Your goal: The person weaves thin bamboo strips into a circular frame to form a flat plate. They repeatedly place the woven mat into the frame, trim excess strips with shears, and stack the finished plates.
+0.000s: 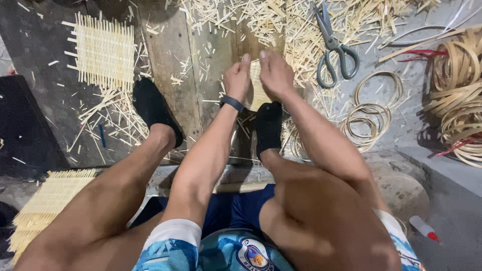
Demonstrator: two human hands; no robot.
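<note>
In the head view, the left hand (237, 78) and the right hand (274, 74) both grip a small woven bamboo piece (257, 93) — fingers closed on its edges, thumbs up. The piece rests on the wooden board (165, 60), just above the right foot in a black sock (268, 128). The left wrist wears a black band (232, 103). Nearby lie grey scissors (334, 47) (to the right), coiled bamboo rings (369, 113) and a finished woven mat (104, 52) at the left.
</note>
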